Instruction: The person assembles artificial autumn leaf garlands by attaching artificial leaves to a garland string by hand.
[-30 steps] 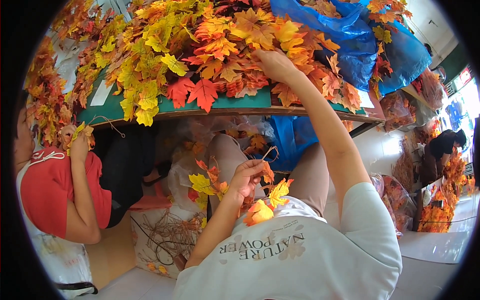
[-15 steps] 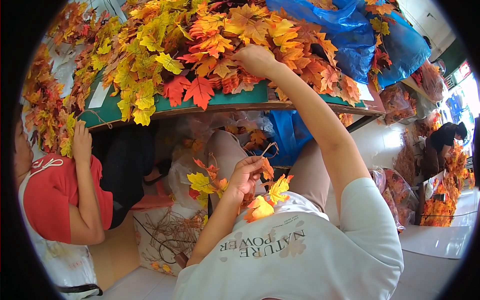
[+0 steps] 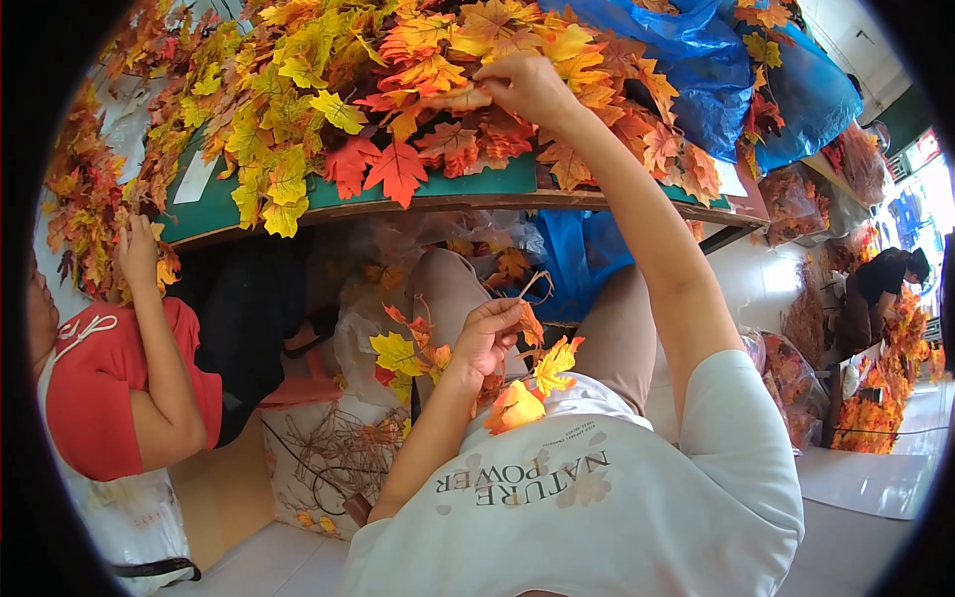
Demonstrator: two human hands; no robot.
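In my left hand (image 3: 483,340), closed over my lap, is an artificial leaf garland (image 3: 553,368); its yellow, orange and red leaves hang on both sides of the fist. The bare brown end (image 3: 538,285) of its stem sticks up past the fingers. My right hand (image 3: 533,92) reaches over the table edge, thumb and fingers pinched on a light orange artificial maple leaf (image 3: 460,98). That leaf is seen nearly edge-on, just above the pile of loose leaves (image 3: 453,144). Two red leaves (image 3: 396,174) lie at the front of the pile.
The green table (image 3: 477,184) has a brown edge and carries heaped leaves. Blue plastic bags (image 3: 686,75) lie at its right. A co-worker in red (image 3: 139,383) sits on my left, handling leaves. Below stands a box of brown stems (image 3: 333,453). Another person (image 3: 877,294) is far right.
My right hand has risen a little to the right, and a leaf now shows apart from the pile in its fingers. My left hand stays nearly still. The co-worker's hand has shifted left and up.
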